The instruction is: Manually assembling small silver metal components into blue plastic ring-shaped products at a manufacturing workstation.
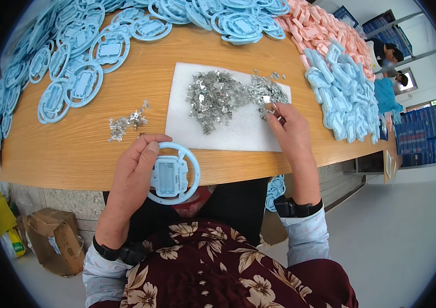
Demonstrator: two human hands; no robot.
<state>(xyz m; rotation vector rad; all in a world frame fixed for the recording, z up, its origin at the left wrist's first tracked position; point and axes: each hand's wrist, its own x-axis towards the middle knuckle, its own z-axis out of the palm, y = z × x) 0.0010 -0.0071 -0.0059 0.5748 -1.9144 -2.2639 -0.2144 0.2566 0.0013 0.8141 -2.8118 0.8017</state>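
Note:
My left hand [138, 167] grips a light blue plastic toy steering wheel [189, 164] by its left side, at the table's front edge. An open rectangular recess shows in the middle of the wheel. My right hand [291, 128] is over the right part of a white foam sheet [248, 142], thumb and fingers pinched at the edge of a pile of small metal clips [268, 91]. A small metal piece seems to show at its fingertips. Beside that pile lies a larger heap of shiny metal pieces [212, 97].
A small cluster of metal pieces [125, 123] lies left of the sheet. Blue wheels [83, 84] are heaped along the left and back. Blue parts [344, 92] and pink parts [313, 28] pile up at right. A cardboard box [56, 241] stands on the floor. Two people are at far right.

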